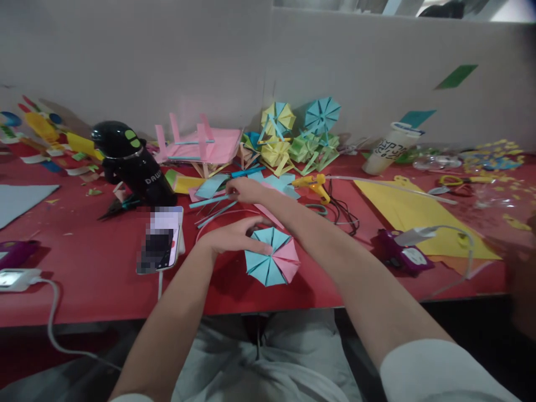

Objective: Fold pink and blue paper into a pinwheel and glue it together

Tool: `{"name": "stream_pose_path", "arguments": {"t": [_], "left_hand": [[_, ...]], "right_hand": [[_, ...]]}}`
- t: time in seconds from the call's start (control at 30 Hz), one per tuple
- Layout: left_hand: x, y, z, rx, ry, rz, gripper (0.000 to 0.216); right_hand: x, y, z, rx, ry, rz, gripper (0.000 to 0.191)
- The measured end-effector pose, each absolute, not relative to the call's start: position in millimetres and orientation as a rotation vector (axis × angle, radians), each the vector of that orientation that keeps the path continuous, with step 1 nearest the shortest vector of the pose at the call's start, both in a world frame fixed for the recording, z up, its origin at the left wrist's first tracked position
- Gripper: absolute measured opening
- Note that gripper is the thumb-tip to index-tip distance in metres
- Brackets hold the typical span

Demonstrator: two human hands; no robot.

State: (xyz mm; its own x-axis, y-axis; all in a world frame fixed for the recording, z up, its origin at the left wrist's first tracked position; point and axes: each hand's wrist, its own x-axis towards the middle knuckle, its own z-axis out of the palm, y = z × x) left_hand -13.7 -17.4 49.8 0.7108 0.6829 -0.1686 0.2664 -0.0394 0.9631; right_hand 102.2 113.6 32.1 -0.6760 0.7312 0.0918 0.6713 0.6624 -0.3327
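My left hand [238, 237] grips a folded paper umbrella top [270, 273], a round of light-blue pleats with a pink section, held over the front of the table. Its thumb presses on the middle and the fingers reach behind the far edge. Crossing beyond it, my right hand [247, 191] is closed with bent fingertips at the end of a blue paper strip [207, 202]. Another blue strip [215, 215] and light-blue paper pieces [285, 184] lie around that hand. A pink strip [270, 216] runs partly under my right forearm.
A black bottle [134, 164] and a phone [161, 240] stand at left. Finished paper umbrellas [322, 114] and pink paper furniture [218, 145] line the wall. Right of my hands are a yellow glue gun [316, 186] with its cable, yellow sheets [402, 212], scissors [452, 181] and a cup [385, 151].
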Motion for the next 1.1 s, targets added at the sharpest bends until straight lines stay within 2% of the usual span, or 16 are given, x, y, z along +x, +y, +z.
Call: {"name": "stream_pose_path", "arguments": {"t": [0.17,0.33,0.43,0.6,0.9,1.1], "left_hand": [[-5.8,-16.8,47.4,1.325,0.933,0.599,0.057],[-0.7,-5.5,34.7,1.238,1.110,0.935,0.064],[-2.3,1.9,27.8,1.197,1.159,1.108,0.062],[-6.3,9.4,20.8,1.167,1.233,1.264,0.059],[-6.9,16.1,14.3,1.175,1.272,1.245,0.060],[-9.5,15.8,13.3,1.444,1.406,1.285,0.045]], "right_hand": [[146.8,102.8,40.8,-0.940,-2.119,0.715,0.012],[196.2,70.4,38.6,-0.964,-1.449,0.863,0.036],[214.7,49.1,35.6,-0.943,-1.225,0.885,0.039],[228.9,28.2,36.2,-0.917,-1.090,0.874,0.044],[220.7,15.9,35.8,-0.960,-1.106,0.863,0.045],[221.1,17.0,30.9,-0.981,-1.144,0.938,0.043]]}}
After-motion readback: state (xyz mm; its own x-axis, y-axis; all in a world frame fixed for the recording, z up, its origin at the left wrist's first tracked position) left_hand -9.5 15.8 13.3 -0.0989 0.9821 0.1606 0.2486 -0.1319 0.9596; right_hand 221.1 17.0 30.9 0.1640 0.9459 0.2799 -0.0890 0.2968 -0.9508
